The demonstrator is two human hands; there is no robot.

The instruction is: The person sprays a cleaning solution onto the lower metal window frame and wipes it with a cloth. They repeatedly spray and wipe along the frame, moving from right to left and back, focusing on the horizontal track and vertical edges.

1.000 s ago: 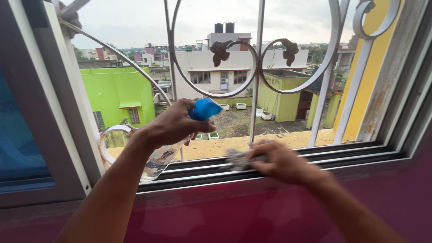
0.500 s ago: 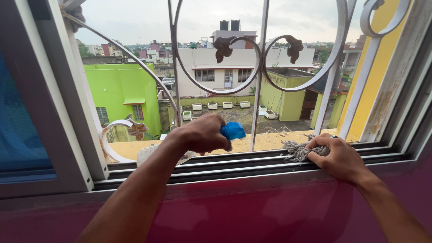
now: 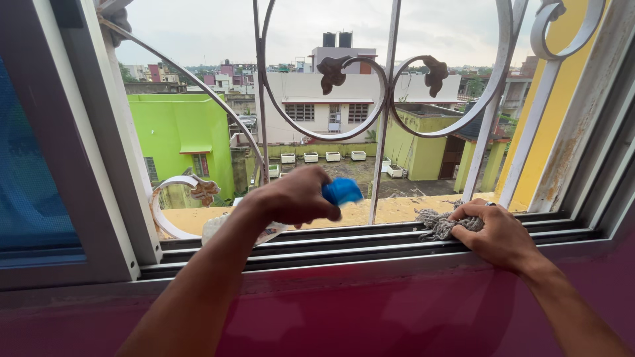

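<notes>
My left hand (image 3: 291, 198) is wrapped around a spray bottle with a blue head (image 3: 342, 191) and a clear body (image 3: 218, 228), held sideways just above the window track (image 3: 370, 241). The blue head points right. My right hand (image 3: 496, 231) presses a frayed grey rag (image 3: 438, 223) onto the track near its right end. Both forearms reach up from below across the pink wall (image 3: 370, 311) under the sill.
A curled white iron grille (image 3: 387, 119) stands just outside the track. A window frame (image 3: 106, 152) with blue mesh stands at the left, a worn frame (image 3: 582, 125) at the right. Rooftops and green and white buildings lie beyond.
My right hand has slid the rag rightward along the track. My left hand has carried the bottle right and lower, closer to the track.
</notes>
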